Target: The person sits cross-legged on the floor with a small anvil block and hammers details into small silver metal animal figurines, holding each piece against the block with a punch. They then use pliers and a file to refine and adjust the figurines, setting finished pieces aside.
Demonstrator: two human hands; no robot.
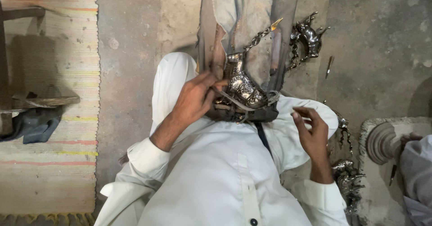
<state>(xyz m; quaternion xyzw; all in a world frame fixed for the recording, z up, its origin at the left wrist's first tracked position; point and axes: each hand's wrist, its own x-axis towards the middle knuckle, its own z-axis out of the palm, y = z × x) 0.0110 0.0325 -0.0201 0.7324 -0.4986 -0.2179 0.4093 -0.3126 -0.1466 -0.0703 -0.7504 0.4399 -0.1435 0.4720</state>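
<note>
- A shiny silver-coloured metal deer figurine (243, 87) lies on my lap, resting against a dark padded support (245, 113) at my knees, with a worn cloth-covered board (245, 14) running away from me beneath it
- Its long twisted antlers (261, 36) stretch up and away from me, one ending in a pale pointed tip
- I judge the figurine to be solid or thick-walled metal: heavy for its size, stiff, and slippery where it is polished
- I judge the antlers and thin legs to be the weak parts, likely to bend if used as handles; the rounded body is the safe place to take hold
- My left hand (194, 101) rests at the near side of the body, fingers curled narrow and pinching a thin flat strip (234, 101) that crosses the figurine
- My right hand (311, 131) hovers apart from it over my right thigh, fingers loosely bent; whether they hold anything small I cannot tell
- A second figurine of the same kind (309, 36) lies on the concrete floor (130, 50) just beyond, with a small tool (329, 66) near it
- More such metal pieces (347, 181) lie beside my right elbow
- A striped woven mat (49, 163) covers the floor to my left
- Another person's hand (407, 139) touches a round ridged object (380, 142) at the right edge
</note>
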